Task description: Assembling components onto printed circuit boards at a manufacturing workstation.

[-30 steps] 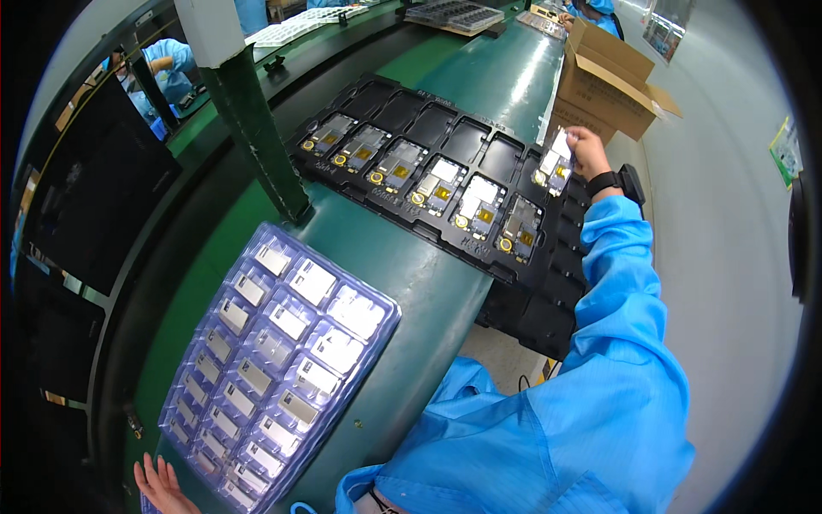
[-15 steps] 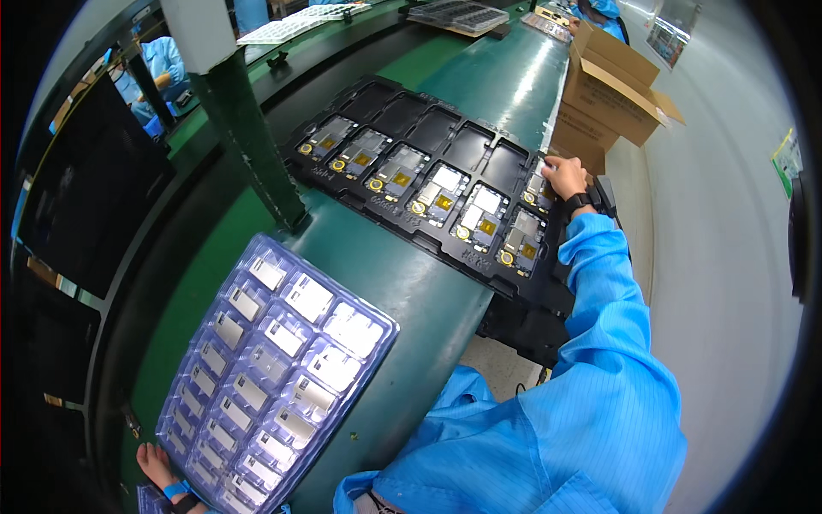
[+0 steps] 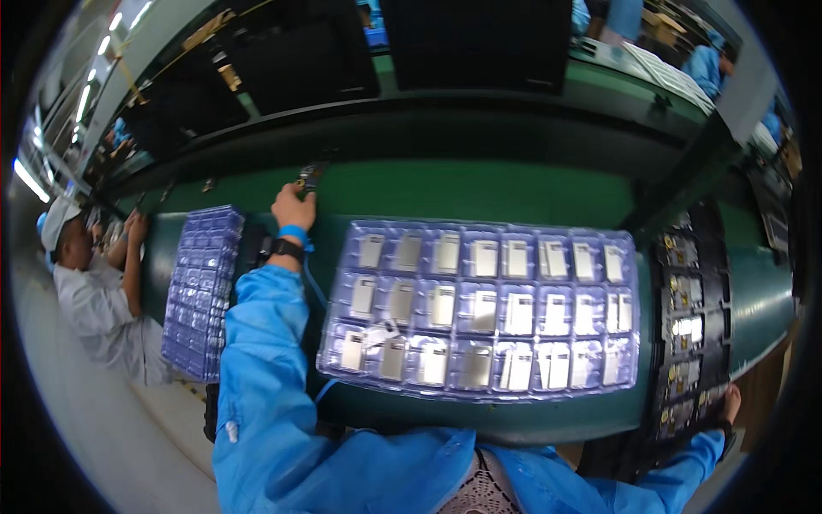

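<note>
My left hand (image 3: 294,208) reaches out over the green belt, its fingers closed on the near end of a small phone circuit board (image 3: 309,176). At the far right, my right hand (image 3: 731,403) rests by the near outer edge of the black tray (image 3: 658,330), beside a board (image 3: 712,399) in its slot. That hand is small and blurred, so its grip is unclear. Phone boards with yellow round parts sit in the tray's slots. Between my hands lies a clear purplish plastic tray (image 3: 342,291) with rows of pale silver rectangular pieces (image 3: 484,257).
A tall stack of similar plastic trays (image 3: 199,291) stands left of my left arm. Beyond it, a person in a white cap (image 3: 98,291) works at the belt (image 3: 479,190). A dark green post (image 3: 685,176) rises at the right. Dark screens (image 3: 479,47) line the far side.
My view has swung left, from the black tray to the belt. My left hand has come onto a circuit board; my right hand stays by the black tray.
</note>
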The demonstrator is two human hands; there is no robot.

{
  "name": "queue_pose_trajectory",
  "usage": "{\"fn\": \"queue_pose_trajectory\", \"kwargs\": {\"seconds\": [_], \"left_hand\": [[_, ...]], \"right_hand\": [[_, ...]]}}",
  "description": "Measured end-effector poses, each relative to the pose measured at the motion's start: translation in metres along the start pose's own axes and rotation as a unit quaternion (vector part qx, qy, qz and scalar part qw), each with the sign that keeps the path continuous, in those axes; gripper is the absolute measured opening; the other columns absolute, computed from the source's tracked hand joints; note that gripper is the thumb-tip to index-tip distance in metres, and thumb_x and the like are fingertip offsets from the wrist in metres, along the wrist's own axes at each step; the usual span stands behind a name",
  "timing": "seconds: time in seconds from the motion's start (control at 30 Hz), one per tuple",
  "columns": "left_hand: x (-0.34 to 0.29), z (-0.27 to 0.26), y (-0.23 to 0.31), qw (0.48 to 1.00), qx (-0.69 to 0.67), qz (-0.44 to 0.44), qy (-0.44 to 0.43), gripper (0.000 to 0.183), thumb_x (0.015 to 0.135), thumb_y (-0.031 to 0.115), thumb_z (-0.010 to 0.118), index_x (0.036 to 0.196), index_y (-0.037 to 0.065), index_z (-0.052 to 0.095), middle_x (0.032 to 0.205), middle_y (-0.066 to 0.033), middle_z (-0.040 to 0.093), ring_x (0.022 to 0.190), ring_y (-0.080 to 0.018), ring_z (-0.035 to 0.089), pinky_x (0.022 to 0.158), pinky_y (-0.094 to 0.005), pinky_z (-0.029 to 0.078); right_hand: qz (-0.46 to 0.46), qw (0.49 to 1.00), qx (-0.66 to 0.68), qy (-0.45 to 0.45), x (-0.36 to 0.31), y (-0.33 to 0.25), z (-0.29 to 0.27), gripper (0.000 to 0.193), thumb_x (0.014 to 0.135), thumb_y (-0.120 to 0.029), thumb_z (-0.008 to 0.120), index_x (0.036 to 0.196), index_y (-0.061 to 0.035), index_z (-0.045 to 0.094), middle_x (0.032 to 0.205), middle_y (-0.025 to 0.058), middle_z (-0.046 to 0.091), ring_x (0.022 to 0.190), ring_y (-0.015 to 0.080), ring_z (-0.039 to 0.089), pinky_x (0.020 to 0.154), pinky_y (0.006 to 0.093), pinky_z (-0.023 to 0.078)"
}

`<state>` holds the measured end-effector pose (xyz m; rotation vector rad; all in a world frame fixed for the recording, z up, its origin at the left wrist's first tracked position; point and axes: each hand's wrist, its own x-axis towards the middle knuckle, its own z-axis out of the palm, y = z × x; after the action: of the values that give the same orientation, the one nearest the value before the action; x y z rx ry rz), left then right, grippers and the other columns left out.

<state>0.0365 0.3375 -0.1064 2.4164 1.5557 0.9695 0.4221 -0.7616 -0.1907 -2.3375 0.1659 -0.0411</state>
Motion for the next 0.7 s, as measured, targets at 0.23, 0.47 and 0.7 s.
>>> {"fn": "queue_pose_trajectory", "kwargs": {"seconds": [0.23, 0.47, 0.7], "left_hand": [[0.026, 0.032, 0.007, 0.994, 0.070, -0.063, -0.060, 0.082, 0.059, 0.057, 0.070, 0.121, 0.011, 0.041, 0.111, -0.0154, 0.055, 0.103, -0.0361, 0.051, 0.082, -0.0521, 0.041], [0.066, 0.061, -0.074, 0.995, 0.039, 0.073, 0.057, 0.073, 0.063, 0.040, 0.075, 0.115, -0.003, 0.046, 0.111, -0.0210, 0.052, 0.099, -0.0359, 0.052, 0.086, -0.0401, 0.042], [0.085, 0.023, -0.024, 0.996, -0.088, -0.017, 0.012, 0.068, 0.069, 0.042, 0.073, 0.112, -0.005, 0.046, 0.099, -0.0173, 0.060, 0.090, -0.0251, 0.059, 0.080, -0.0322, 0.046]], "right_hand": [[0.005, 0.994, 0.109, -0.029, -0.013, 0.043, -0.024, 0.013, 0.086, -0.013, 0.054, 0.094, -0.0031, 0.060, 0.084, 0.0018, 0.059, 0.078, 0.0113, 0.054, 0.073, 0.0256, 0.044], [0.130, 0.965, -0.169, 0.152, -0.118, -0.211, 0.080, 0.033, 0.073, -0.030, 0.061, 0.101, -0.0127, 0.064, 0.096, 0.0071, 0.065, 0.095, 0.0219, 0.059, 0.083, 0.0342, 0.044], [0.178, 0.948, -0.181, 0.194, -0.133, -0.205, 0.080, 0.027, 0.066, -0.033, 0.065, 0.092, -0.0256, 0.068, 0.101, 0.0086, 0.062, 0.099, 0.0305, 0.055, 0.088, 0.0450, 0.040]]}}
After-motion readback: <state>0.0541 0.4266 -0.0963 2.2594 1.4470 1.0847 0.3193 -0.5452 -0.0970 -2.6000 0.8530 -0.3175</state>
